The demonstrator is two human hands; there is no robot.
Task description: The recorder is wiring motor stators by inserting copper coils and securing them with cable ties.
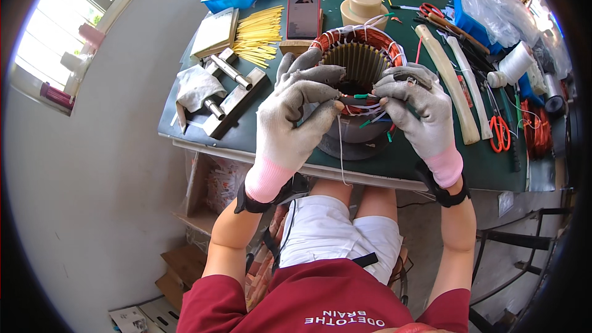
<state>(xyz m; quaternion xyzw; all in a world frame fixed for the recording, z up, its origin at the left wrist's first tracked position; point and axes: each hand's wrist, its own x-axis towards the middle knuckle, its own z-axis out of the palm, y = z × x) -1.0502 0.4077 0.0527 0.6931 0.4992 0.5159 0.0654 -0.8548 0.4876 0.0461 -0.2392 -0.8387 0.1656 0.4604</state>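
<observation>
A motor stator [357,61] with red-brown copper windings stands upright near the table's front edge, its round bore facing me. Over its near rim, a dark sleeved wire lead [356,97] with a green section runs between my hands. My gloved left hand [295,102] pinches its left end between thumb and fingertips. The other end is pinched by my gloved right hand [414,100], close to the stator's right side. Below the pinch hangs a white cord [341,148]. Several green-tipped leads [365,124] stick out at the near rim.
Left of the stator are a metal fixture [234,102] with a cloth on it, yellow strips [258,31] and a phone [304,9]. To the right lie pale flat sticks [449,80], red-handled scissors [499,132], a white thread spool [515,61] and copper wire [538,132].
</observation>
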